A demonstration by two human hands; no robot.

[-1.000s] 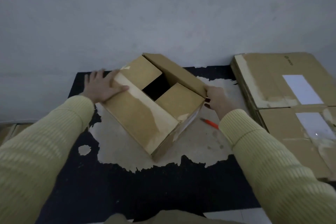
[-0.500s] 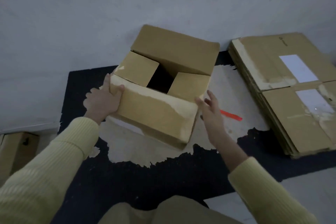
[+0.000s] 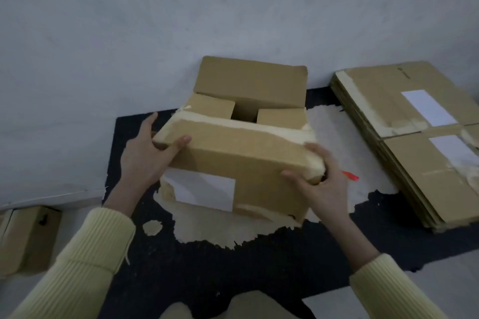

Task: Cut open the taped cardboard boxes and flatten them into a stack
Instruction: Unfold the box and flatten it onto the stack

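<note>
Far left, off the mat: small brown cardboard box (image 3: 26, 238) on the floor, well apart, no obstacle. Left hand (image 3: 145, 155) grips the left end of the near flap of the open brown cardboard box (image 3: 248, 160), thumb on top, fingers round the back. Box sits mid-way across the worn black floor mat (image 3: 233, 280), nr its back edge, white label (image 3: 204, 189) on the near side. Right hand (image 3: 321, 184) curls round the flap's right corner.

Step, prob.: tip box over to reach btm tape, or fold it flat. Keep both ends level & draw it toward the near edge first, since the grey wall (image 3: 155, 33) is close behind the far flap. Thin red tool (image 3: 350, 176), prob. the cutter, lies just right of the right hand; don't set the box on it. Right edge: stack of flattened brown cardboard (image 3: 414, 150), where it should end up.
</note>
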